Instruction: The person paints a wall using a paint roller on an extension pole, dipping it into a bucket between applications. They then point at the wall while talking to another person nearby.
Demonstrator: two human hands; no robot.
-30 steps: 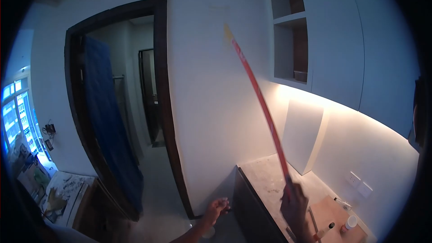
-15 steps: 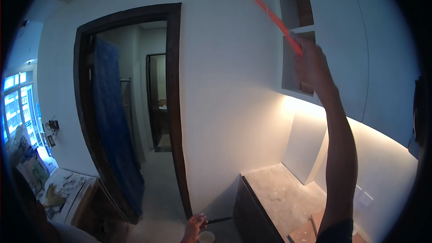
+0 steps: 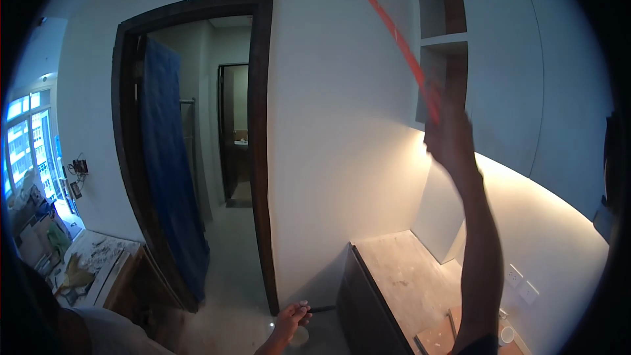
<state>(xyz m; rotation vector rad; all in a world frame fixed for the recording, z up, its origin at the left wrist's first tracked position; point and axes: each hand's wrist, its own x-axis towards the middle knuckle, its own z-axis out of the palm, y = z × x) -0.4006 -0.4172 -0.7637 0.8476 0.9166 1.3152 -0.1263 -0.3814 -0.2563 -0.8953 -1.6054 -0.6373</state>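
Note:
My right hand is raised in front of the wall shelves, closed round the lower end of a long red stick. The stick slants up and to the left across the white wall, and its yellowish tip is near the top edge. Low in the middle, my left hand has its fingers closed on a thin dark object, which points right toward the dark cabinet front. A round pale container shows just below my left hand.
A dark door frame with a blue sheet stands left of centre. The dusty counter is at lower right, below lit white cabinets. A cluttered bench is at lower left.
My right hand and the red stick have moved down, the hand nearer the shelf's lower edge. My left hand has shifted slightly right and up. The view has shifted a little.

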